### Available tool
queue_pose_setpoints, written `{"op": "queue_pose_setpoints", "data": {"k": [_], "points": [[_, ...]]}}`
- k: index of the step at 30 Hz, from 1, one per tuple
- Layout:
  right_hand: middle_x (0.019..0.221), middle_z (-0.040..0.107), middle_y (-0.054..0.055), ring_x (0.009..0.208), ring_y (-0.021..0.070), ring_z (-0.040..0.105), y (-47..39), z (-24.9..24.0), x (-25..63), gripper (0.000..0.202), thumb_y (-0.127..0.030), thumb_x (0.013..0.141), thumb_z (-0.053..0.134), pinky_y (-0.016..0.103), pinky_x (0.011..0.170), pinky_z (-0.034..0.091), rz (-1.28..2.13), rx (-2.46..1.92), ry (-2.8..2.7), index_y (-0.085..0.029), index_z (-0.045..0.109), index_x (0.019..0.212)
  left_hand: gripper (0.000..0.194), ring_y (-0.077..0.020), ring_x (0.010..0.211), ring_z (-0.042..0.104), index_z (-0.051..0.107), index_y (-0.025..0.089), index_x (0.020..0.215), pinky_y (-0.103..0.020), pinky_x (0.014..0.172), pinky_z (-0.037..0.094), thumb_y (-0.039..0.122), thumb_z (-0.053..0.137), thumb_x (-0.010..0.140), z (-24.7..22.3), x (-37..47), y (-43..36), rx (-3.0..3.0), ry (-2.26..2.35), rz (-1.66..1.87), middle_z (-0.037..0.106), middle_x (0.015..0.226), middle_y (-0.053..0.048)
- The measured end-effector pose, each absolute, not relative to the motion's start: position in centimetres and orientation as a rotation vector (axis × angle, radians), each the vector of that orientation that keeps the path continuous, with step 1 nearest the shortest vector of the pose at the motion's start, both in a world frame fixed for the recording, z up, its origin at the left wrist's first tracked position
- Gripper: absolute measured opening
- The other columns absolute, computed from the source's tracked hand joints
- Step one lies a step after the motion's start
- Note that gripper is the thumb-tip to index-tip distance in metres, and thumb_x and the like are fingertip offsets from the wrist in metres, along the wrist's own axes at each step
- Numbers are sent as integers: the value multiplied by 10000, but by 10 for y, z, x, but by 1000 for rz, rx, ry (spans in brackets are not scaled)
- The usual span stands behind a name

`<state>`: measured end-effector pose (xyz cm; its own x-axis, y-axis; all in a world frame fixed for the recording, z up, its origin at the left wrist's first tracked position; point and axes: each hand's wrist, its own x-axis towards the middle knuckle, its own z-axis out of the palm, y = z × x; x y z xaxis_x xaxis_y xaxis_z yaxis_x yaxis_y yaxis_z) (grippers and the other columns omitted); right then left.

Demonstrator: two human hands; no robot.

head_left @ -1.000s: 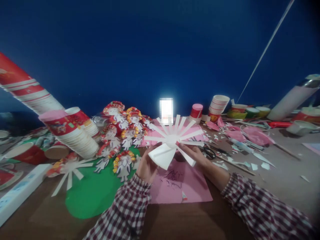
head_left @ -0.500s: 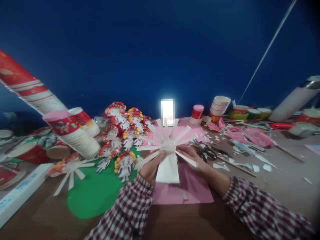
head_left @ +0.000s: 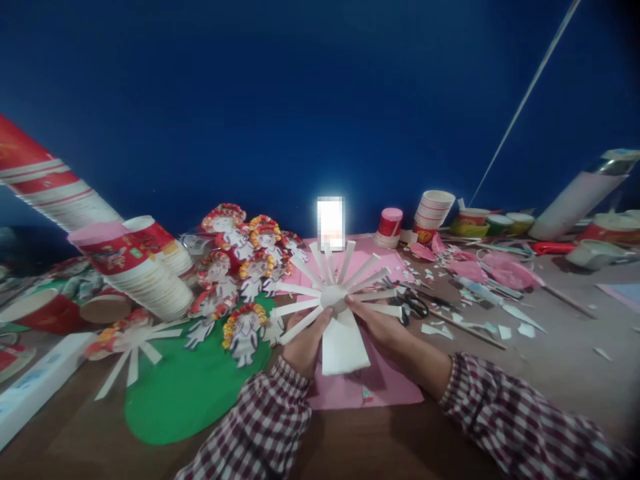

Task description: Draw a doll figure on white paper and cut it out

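Observation:
A white paper cup cut into strips [head_left: 345, 343] is held up above a pink sheet [head_left: 395, 390], its narrow strips fanned out around a round centre and one wide flap hanging toward me. My left hand [head_left: 305, 343] grips it from the left, thumb near the centre. From the right, my right hand [head_left: 383, 327] pinches it beside the centre, fingers partly behind the strips. Left of my hands, paper dolls with red and yellow curled hair [head_left: 245, 333] stand on and behind a green sheet [head_left: 175, 393].
Stacked paper cups [head_left: 150, 280] lean at the left, near a white power strip [head_left: 43, 383]. Black-handled scissors [head_left: 415, 305], a stick [head_left: 475, 332], pink pieces and white scraps lie to the right. A glowing screen [head_left: 331, 223] stands at the back.
The cut cup has turned and tilted slightly, its wide flap swinging to the right. Both hands still hold it. The view has shifted a little to the right.

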<state>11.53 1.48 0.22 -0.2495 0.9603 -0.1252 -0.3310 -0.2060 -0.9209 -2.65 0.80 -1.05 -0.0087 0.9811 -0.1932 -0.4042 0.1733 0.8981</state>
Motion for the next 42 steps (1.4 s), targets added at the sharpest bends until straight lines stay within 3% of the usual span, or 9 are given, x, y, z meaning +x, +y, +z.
{"op": "queue_pose_setpoints", "data": {"k": [11,17,26,32,38,42], "points": [[946,727,105,1004,274,647,24,0,115,390,-425,660,764,419,889,519,1807,-862,-792,-135,695,911,497,-207,685,668,688,113,953,-300,636,509,401,825,572,-4,-27,8,693,967,1201,723,797,-92],[982,728,76,963,256,662,18,-1,117,354,-409,701,745,419,923,494,1768,-951,-1018,-173,707,962,391,-205,639,652,705,127,765,-299,612,504,435,820,554,-8,-33,11,859,1159,1294,709,674,-69],[1003,725,93,867,268,672,20,-4,115,374,-429,664,769,413,807,543,1578,-1155,-1036,-180,718,938,360,-186,670,651,666,143,869,-295,647,503,410,770,651,-17,-32,8,799,1066,1299,702,731,-48],[1034,722,97,863,248,684,18,-1,117,428,-463,706,719,334,741,552,1534,-1161,-1099,-161,714,1009,434,-205,738,668,656,133,955,-321,704,524,439,758,665,-13,-32,6,838,1107,1326,715,817,-77],[863,739,114,726,225,675,20,-1,119,418,-490,709,697,310,642,526,1471,-1388,-1175,-113,740,884,446,-211,763,660,671,121,930,-309,686,520,494,717,690,-12,-33,5,1006,1293,1319,708,822,-91],[748,729,86,624,189,652,21,-2,116,401,-489,699,697,279,563,493,1519,-1279,-1144,-109,729,824,451,-201,727,660,672,122,923,-301,671,518,501,717,682,-12,-32,4,969,1272,1344,705,785,-79]]}}
